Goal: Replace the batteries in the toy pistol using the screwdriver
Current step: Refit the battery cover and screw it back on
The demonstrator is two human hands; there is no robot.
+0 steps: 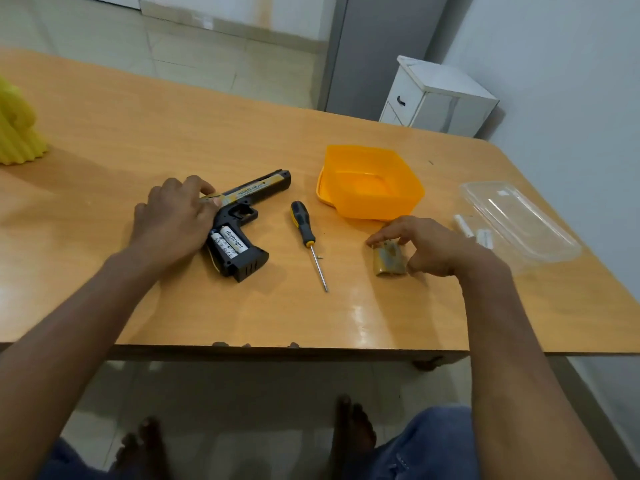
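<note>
Head | toy pistol [242, 216] flat, grip open | two batteries [228, 244] seated

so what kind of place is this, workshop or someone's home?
Most likely a room in a home, not a workshop: a plain wooden table on a tiled floor, a small white cabinet against the wall, and the person sits barefoot.

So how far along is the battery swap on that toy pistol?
The grip is open: two batteries sit exposed in the pistol, though I can't tell whether they are old or new. The cover lies on the table under the right hand, while the left hand steadies the pistol. The screwdriver lies untouched between them. Left: cover back on and screwed shut.
</note>
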